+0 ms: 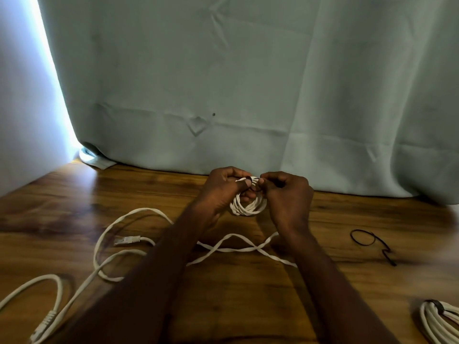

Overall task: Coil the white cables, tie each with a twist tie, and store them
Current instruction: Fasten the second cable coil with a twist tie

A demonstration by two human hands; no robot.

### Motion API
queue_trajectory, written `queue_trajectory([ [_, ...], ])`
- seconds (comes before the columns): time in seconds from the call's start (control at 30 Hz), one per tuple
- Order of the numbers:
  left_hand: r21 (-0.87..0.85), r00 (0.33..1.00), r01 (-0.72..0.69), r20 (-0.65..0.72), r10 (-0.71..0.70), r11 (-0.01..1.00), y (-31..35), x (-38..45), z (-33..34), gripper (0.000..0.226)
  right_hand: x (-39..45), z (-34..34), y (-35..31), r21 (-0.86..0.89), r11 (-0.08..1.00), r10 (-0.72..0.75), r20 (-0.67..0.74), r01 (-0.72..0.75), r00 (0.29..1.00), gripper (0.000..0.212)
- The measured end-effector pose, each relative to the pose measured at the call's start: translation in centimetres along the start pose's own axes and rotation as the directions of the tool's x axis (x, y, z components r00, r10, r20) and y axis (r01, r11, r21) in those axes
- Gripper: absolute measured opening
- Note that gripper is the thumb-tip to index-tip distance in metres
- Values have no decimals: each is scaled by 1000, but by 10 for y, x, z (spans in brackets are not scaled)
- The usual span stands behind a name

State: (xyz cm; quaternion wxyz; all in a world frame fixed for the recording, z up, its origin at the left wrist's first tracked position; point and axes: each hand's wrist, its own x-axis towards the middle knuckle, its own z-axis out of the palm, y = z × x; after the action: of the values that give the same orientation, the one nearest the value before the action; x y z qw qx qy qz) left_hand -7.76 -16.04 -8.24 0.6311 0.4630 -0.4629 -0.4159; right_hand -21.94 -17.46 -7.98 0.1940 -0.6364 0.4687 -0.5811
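Observation:
A small coil of white cable (249, 206) is held up over the wooden table (248, 294), just in front of the curtain. My left hand (223, 189) grips the top of the coil. My right hand (285, 194) pinches a black twist tie (255, 188) that loops round the coil's top. A loose white cable (119, 244) with a clear plug (127, 240) sprawls across the table to the left and under my arms. A spare black twist tie (370, 243) lies to the right. A tied white coil (439, 321) sits at the bottom right corner.
A pale green curtain (248, 83) hangs along the back edge of the table. Bright light comes through a gap at its left side. A second plug end (46, 321) of the loose cable lies at the bottom left.

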Motion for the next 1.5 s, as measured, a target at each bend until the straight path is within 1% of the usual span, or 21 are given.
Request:
queue_trajectory([
  [0.07,-11,1000,-24,3,24,1000,-1,0,-2,15,-2,0,-2,-112,992,-64,-9,63,998,14],
  [0.17,21,998,-61,23,61,998,0,0,-2,15,-2,1,-3,-203,974,-105,-25,98,994,11],
  [0.27,93,995,-99,43,95,991,-2,0,0,17,-2,2,-1,-253,959,-135,-12,127,991,10],
  [0.4,131,992,-118,51,112,984,-3,0,3,19,-3,1,-1,-290,944,-164,8,159,986,10],
  [0.53,167,989,-140,68,130,976,-3,0,4,19,-1,-1,-1,-301,934,-192,30,192,981,10],
  [0.67,209,985,-166,86,151,964,-5,0,1,19,1,1,3,-296,927,-212,88,229,973,12],
  [0.77,206,984,-167,91,151,964,-6,0,0,19,2,1,5,-239,949,-179,134,207,975,16],
  [0.87,197,986,-160,72,148,967,-6,1,0,19,0,1,2,-197,963,-143,197,182,970,26],
  [0.9,184,987,-154,76,142,971,-5,1,0,19,-1,0,0,-189,965,-146,186,181,972,29],
  [0.97,156,987,-144,89,131,977,-5,1,1,19,-3,-1,-2,-169,975,-134,86,147,987,32],
  [1.03,143,987,-143,97,130,979,-4,-1,4,18,-2,-4,-2,-169,980,-108,-22,103,994,25],
  [1.07,145,986,-147,99,134,978,-4,-1,6,18,-2,-5,-2,-186,978,-104,-44,94,994,19],
  [1.17,177,986,-157,83,144,972,-5,-2,8,19,-3,-3,-5,-211,975,-79,-42,68,996,13],
  [1.27,147,990,-134,63,126,980,-8,0,7,21,-7,0,-6,-182,983,-29,-49,20,998,12],
  [1.4,68,996,-81,33,79,994,-9,0,10,21,-8,6,-4,-214,976,-49,-56,36,997,13],
  [1.5,39,997,-67,43,65,997,-9,0,10,24,-4,5,-1,-186,982,-58,-89,40,994,14],
])
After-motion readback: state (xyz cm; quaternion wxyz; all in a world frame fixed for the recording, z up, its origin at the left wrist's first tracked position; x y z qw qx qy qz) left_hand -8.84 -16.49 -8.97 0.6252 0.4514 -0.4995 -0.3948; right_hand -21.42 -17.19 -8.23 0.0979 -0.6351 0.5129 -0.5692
